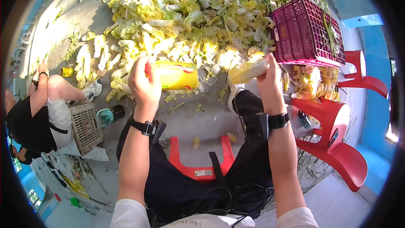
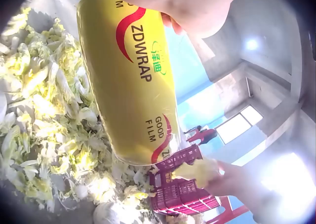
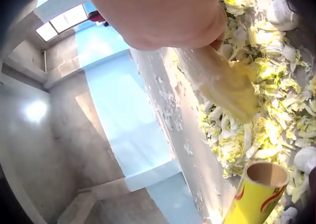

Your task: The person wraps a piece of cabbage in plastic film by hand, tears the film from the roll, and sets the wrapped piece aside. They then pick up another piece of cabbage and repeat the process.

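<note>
My left hand (image 1: 144, 82) grips one end of a yellow roll of film (image 1: 177, 76), held level above the floor; its printed side fills the left wrist view (image 2: 131, 81). In the right wrist view the roll's open cardboard end (image 3: 267, 174) shows low down. My right hand (image 1: 270, 78) holds a pale yellow cabbage piece (image 1: 248, 71) by its end, its leafy part pointing toward the roll. A space separates the cabbage from the roll. The right hand's fingertips are mostly hidden.
A large heap of cabbage leaves (image 1: 202, 21) covers the floor ahead. At the right stand a purple crate (image 1: 295, 33) and red chairs (image 1: 329, 122). To the left, a person (image 1: 38, 118) sits by a beige crate (image 1: 85, 127). A red stool (image 1: 202, 173) is beneath me.
</note>
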{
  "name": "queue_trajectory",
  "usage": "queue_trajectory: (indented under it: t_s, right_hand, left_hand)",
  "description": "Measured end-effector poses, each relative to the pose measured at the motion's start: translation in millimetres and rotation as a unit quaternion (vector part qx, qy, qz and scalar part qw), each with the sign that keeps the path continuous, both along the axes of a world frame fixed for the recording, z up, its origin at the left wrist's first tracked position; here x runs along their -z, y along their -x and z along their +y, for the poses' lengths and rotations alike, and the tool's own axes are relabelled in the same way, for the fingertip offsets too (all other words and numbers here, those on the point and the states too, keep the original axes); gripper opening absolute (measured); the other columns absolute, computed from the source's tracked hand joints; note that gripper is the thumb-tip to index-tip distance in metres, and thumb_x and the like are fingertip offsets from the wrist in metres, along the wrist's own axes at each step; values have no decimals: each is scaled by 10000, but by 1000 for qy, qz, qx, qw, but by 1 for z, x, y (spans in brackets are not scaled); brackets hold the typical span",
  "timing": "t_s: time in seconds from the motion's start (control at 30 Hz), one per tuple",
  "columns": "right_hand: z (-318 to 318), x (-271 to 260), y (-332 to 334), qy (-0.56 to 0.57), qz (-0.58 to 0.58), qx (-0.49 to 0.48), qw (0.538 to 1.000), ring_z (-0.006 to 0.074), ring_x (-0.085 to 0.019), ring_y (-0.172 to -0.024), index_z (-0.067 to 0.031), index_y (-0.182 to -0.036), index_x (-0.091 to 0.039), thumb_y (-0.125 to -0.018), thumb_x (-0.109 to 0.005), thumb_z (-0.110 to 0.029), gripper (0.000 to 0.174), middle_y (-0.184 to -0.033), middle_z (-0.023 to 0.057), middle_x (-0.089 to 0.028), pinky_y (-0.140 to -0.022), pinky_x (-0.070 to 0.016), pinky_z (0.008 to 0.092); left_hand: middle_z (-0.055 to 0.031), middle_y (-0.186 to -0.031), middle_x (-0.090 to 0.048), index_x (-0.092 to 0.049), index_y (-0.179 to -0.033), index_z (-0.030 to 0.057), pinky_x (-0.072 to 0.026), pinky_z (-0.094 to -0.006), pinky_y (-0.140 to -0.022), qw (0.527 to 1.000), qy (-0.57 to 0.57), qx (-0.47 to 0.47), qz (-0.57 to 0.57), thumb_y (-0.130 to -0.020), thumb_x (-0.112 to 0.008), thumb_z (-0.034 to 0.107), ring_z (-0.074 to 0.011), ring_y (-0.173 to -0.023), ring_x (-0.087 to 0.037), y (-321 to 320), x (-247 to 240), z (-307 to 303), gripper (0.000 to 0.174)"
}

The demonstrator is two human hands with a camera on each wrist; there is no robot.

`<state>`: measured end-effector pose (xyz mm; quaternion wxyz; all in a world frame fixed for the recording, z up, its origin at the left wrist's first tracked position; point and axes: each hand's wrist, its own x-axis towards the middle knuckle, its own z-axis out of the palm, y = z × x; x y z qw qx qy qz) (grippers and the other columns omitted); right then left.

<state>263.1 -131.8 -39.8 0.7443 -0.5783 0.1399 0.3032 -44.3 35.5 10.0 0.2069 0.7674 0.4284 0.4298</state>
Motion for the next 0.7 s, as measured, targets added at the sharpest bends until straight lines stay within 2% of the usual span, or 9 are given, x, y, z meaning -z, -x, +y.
queue_trajectory:
  t_s: [0.2, 0.37, 0.4, 0.43, 0.47, 0.5, 0.57, 0.63, 0.7]
  right_hand:
    - [8, 32, 24, -98, 108, -94, 985, 301, -635, -1080, -46, -1147, -532, -953, -676, -140, 259, -1162, 118, -608, -952, -553, 453]
    - [27, 34, 51, 25, 124, -120, 985, 397, -569, -1211, -3, -1268, -500, -937, -667, -30, 372, -1303, 197, -542, -1055, -517, 519]
    - [20, 28, 58, 11, -70, -308, 949, 399, -562, -1221, 0, -1295, -489, -945, -663, -41, 394, -1336, 204, -520, -1066, -507, 538]
    - [15, 22, 63, -2, -258, -470, 844, 402, -555, -1231, 2, -1322, -478, -953, -659, -53, 416, -1369, 212, -497, -1076, -497, 556]
    - [38, 25, 57, -65, -46, -347, 934, 405, -540, -1253, 6, -1339, -469, -956, -665, -83, 440, -1393, 221, -478, -1090, -487, 558]
    - [75, 20, 55, -122, 171, -200, 957, 408, -525, -1275, 10, -1356, -460, -959, -671, -112, 466, -1416, 230, -458, -1104, -478, 559]
    - [134, -21, 66, -222, 128, -271, 928, 405, -499, -1308, 7, -1329, -488, -946, -706, -263, 517, -1399, 220, -490, -1095, -465, 560]
    - [173, -59, 77, -163, 194, -271, 928, 370, -517, -1310, -9, -1264, -545, -925, -715, -405, 548, -1391, 223, -531, -1120, -417, 555]
    - [170, -73, 98, -66, 48, -382, 921, 362, -468, -1367, -15, -1368, -510, -934, -695, -444, 638, -1480, 232, -444, -1108, -419, 522]
  left_hand:
    - [-142, -806, -635, -629, -1073, 39, -496, -425, -647, 996, 11, 79, 29, -942, -606, 47, -331, -734, -636, -11, 2, -15, 134]
    - [-148, -823, -654, -618, -1086, 37, -507, -446, -671, 997, 27, 64, 38, -924, -607, 24, -361, -782, -647, 0, 5, -11, 162]
    - [-146, -813, -655, -619, -1066, 38, -509, -445, -670, 998, 17, 52, 27, -938, -608, 36, -354, -779, -651, 4, -1, -9, 129]
    - [-146, -807, -654, -619, -1061, 38, -507, -445, -667, 999, 16, 46, 17, -943, -606, 38, -351, -772, -650, 6, -6, -6, 119]
    - [-146, -802, -653, -620, -1057, 39, -505, -444, -663, 999, 17, 42, 9, -948, -605, 40, -347, -765, -649, 11, -11, -5, 109]
    - [-146, -796, -651, -620, -1052, 39, -503, -444, -660, 999, 19, 38, 3, -953, -604, 43, -344, -757, -648, 15, -15, -4, 100]
    - [-129, -768, -639, -623, -998, 23, -486, -400, -623, 999, 46, 11, -9, -996, -584, 101, -293, -678, -629, 21, -11, 0, 86]
    - [-110, -737, -623, -618, -940, 3, -481, -337, -588, 996, 85, -16, -22, -1032, -559, 145, -225, -597, -617, 24, -5, 4, 179]
    - [-75, -711, -614, -622, -967, -7, -478, -300, -571, 996, 85, -13, -30, -1059, -526, 157, -144, -583, -608, 27, -5, 7, 212]
